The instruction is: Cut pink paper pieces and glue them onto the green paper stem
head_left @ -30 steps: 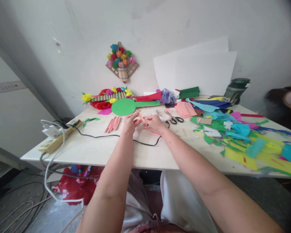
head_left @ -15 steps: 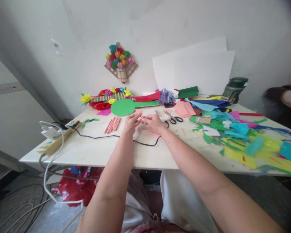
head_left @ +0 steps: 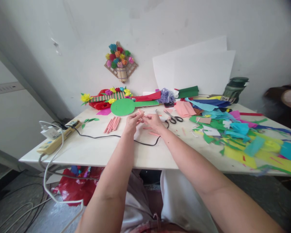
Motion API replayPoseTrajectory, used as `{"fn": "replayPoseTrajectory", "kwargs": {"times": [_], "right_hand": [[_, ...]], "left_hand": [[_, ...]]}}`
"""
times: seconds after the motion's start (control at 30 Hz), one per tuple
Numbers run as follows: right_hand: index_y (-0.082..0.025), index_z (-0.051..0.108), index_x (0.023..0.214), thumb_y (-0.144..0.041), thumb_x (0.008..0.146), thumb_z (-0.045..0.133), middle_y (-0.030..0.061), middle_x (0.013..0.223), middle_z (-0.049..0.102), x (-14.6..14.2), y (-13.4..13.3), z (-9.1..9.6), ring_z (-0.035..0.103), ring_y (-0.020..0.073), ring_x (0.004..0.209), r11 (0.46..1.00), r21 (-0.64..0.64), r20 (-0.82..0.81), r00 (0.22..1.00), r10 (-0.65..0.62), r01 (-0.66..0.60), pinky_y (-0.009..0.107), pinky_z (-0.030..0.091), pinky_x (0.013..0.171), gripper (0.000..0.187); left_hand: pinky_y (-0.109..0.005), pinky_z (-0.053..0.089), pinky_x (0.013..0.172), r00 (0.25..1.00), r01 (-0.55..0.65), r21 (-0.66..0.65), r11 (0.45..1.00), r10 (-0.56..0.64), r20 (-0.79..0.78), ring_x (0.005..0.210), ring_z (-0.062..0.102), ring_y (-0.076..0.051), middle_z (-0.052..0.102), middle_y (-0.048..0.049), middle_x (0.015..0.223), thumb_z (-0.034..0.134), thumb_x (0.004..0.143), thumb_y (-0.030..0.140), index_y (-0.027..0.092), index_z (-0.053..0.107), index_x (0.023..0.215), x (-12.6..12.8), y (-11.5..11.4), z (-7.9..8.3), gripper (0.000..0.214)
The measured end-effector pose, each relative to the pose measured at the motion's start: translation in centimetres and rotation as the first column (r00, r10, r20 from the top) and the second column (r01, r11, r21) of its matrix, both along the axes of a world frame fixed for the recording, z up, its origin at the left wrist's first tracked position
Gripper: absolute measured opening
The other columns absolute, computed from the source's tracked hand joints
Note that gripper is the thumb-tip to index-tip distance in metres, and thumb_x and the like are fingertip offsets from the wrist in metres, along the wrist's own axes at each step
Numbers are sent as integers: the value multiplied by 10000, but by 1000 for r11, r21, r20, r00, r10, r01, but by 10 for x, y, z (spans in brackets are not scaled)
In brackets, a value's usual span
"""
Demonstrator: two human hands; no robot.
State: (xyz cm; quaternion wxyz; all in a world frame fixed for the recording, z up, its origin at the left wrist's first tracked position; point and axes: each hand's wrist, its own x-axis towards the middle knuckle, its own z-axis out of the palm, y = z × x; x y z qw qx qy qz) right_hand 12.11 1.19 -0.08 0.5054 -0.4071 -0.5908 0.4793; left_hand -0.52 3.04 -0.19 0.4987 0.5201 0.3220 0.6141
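My left hand (head_left: 133,121) is closed on a small piece of pink paper (head_left: 141,112), and the fingers of my right hand (head_left: 153,121) pinch at its right side. The hands almost touch above the middle of the table; the fingers hide most of the paper. To their left lies a small bunch of rolled pink paper sticks (head_left: 112,125). Loose pink strips (head_left: 154,133) lie just under my right hand. Beyond the left hand sits a green paper disc (head_left: 122,107) with a long green handle-like strip. Black-handled scissors (head_left: 176,119) rest to the right.
A black cord (head_left: 99,138) crosses the white table (head_left: 87,155) from a power strip (head_left: 50,144). Coloured paper scraps (head_left: 242,139) cover the right side, near folded pink paper (head_left: 184,109). A green bottle (head_left: 235,90) stands back right. Paper flowers (head_left: 117,58) hang on the wall.
My left hand has shifted slightly to the right and its fingers have drawn in around the pink paper. My right hand has hardly moved.
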Motion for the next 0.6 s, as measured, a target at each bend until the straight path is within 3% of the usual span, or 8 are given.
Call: {"fn": "replayPoseTrajectory", "kwargs": {"times": [0.4, 0.6], "right_hand": [[-159, 674, 674, -373, 695, 658, 38, 678, 655, 1, 0, 1, 614, 148, 679, 998, -40, 0, 999, 54, -54, 265, 547, 580, 216], [-172, 662, 643, -361, 686, 665, 35, 690, 655, 1, -3, 2, 619, 159, 682, 999, -33, -3, 1000, 5, -5, 277, 548, 573, 194]], "left_hand": [[-246, 383, 549, 986, -168, -35, 985, 168, 20, 545, 519, -105, 597, 4, 603, 749, 578, 428, 180, 690, 701, -4, 4, -3, 283], [-231, 355, 541, 979, -204, -16, 979, 204, 14, 526, 476, -79, 602, 11, 615, 739, 597, 436, 183, 699, 704, -6, 7, -5, 278]]}}
